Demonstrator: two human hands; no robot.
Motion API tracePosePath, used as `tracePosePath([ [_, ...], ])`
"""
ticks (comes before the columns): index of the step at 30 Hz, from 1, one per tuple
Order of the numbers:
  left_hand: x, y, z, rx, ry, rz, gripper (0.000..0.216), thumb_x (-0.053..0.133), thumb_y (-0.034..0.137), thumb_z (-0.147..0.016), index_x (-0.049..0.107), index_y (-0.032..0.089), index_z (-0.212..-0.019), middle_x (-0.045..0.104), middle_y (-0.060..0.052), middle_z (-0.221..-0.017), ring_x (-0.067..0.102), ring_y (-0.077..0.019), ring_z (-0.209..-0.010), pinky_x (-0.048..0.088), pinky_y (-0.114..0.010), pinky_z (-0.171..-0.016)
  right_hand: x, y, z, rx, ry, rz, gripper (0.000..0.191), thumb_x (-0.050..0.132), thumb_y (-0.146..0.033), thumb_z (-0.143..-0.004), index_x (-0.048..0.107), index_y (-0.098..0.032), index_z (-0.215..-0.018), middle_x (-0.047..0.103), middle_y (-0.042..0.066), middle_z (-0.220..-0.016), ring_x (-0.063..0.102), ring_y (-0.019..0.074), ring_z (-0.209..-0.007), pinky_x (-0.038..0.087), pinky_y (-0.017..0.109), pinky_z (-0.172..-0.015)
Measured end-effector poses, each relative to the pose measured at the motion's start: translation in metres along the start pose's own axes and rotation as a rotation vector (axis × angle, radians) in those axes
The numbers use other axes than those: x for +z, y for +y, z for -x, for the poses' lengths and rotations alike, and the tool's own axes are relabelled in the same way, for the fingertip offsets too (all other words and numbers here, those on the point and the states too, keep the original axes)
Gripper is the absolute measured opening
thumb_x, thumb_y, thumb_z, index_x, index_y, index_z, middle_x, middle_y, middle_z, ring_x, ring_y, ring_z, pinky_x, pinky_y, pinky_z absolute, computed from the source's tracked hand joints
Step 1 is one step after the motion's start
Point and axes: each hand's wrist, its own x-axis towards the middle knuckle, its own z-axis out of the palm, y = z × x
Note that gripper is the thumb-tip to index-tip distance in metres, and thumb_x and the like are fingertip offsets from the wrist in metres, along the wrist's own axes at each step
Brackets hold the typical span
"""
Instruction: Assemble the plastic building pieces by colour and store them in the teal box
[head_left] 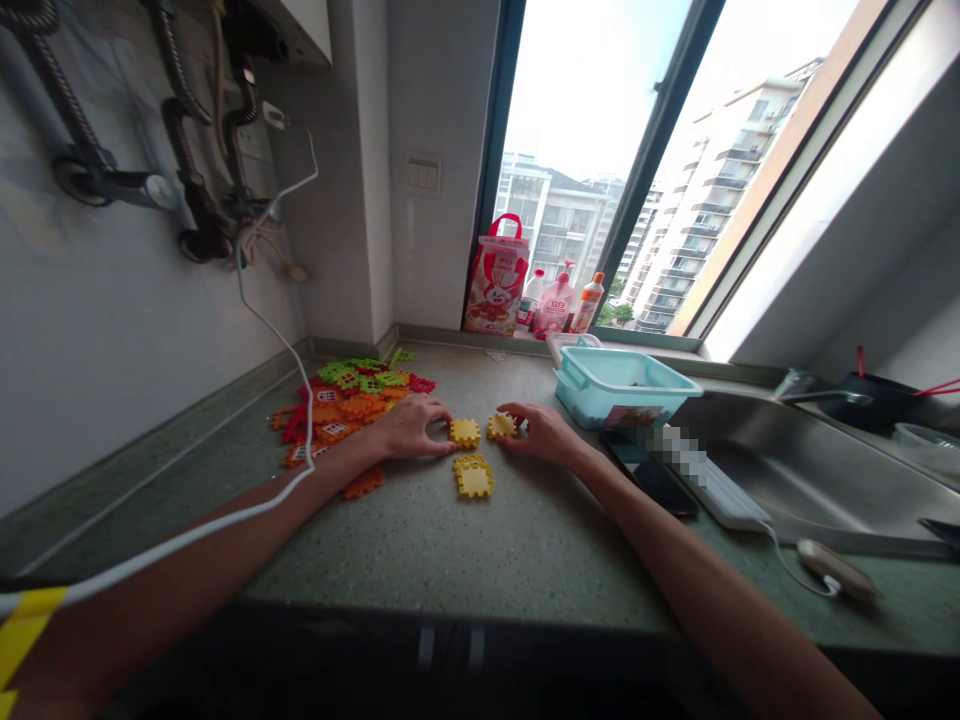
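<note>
In the head view my left hand (411, 428) has its thumb and fingers at the left edge of a yellow notched building tile (465, 433), gripping it. My right hand (546, 434) pinches another yellow building tile (501, 427) between thumb and fingers, a small gap to the right of the first. Just below them on the counter lies a yellow tile (474, 478) with a small cut-out pattern near its upper edge. A heap of green, orange and red building tiles (352, 405) spreads beside and behind my left forearm.
A light blue plastic box (626, 385) stands right of my right hand, near the sink (840, 480). A phone (664, 488) and a white power strip (716, 485) lie by the sink. A white cable (225, 515) crosses my left forearm. Bottles (555, 303) line the windowsill.
</note>
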Motion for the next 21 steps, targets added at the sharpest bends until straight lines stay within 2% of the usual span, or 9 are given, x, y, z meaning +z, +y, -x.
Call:
tracePosePath([
  [4, 0.000, 0.001, 0.000, 0.018, -0.003, 0.030, 0.039, 0.076, 0.054, -0.082, 0.077, 0.024, -0.106, 0.074, -0.007, -0.114, 0.066, -0.0265, -0.108, 0.047, -0.037, -0.101, -0.003, -0.001, -0.002, -0.067, 0.064, -0.131, 0.042, 0.074, -0.033, -0.083, 0.072, -0.022, -0.123, 0.079, 0.005, -0.109, 0.072, 0.0192, -0.088, 0.056, 0.031, -0.082],
  [7, 0.002, 0.002, -0.001, 0.048, -0.005, 0.052, 0.035, 0.076, 0.051, -0.083, 0.078, 0.026, -0.107, 0.074, -0.006, -0.114, 0.067, -0.0253, -0.108, 0.047, -0.035, -0.101, -0.003, -0.014, -0.003, -0.128, 0.096, -0.190, 0.041, 0.076, -0.033, -0.084, 0.072, -0.023, -0.123, 0.078, 0.004, -0.108, 0.070, 0.0181, -0.086, 0.056, 0.031, -0.084],
  [13, 0.006, 0.002, -0.002, 0.066, 0.004, 0.073, 0.033, 0.077, 0.047, -0.082, 0.079, 0.027, -0.108, 0.074, -0.005, -0.114, 0.066, -0.0247, -0.108, 0.047, -0.034, -0.102, 0.004, -0.039, -0.008, -0.203, 0.077, -0.104, 0.039, 0.080, -0.035, -0.085, 0.074, -0.025, -0.122, 0.078, 0.006, -0.106, 0.069, 0.0222, -0.096, 0.054, 0.037, -0.091],
  [18, 0.004, 0.003, -0.002, 0.060, -0.007, 0.067, 0.032, 0.077, 0.046, -0.081, 0.079, 0.026, -0.106, 0.075, -0.005, -0.115, 0.066, -0.0260, -0.109, 0.045, -0.036, -0.105, 0.005, -0.040, -0.009, -0.206, -0.014, -0.082, 0.041, 0.081, -0.041, -0.087, 0.073, -0.025, -0.125, 0.078, 0.008, -0.113, 0.068, 0.0254, -0.105, 0.053, 0.040, -0.096],
  [21, 0.002, 0.004, -0.001, 0.065, -0.010, 0.047, 0.034, 0.077, 0.049, -0.082, 0.079, 0.025, -0.107, 0.075, -0.005, -0.116, 0.066, -0.0268, -0.110, 0.044, -0.038, -0.105, -0.005, -0.042, -0.006, -0.206, 0.008, -0.072, 0.048, 0.080, -0.043, -0.088, 0.070, -0.027, -0.132, 0.077, 0.008, -0.118, 0.068, 0.0263, -0.109, 0.053, 0.041, -0.099],
])
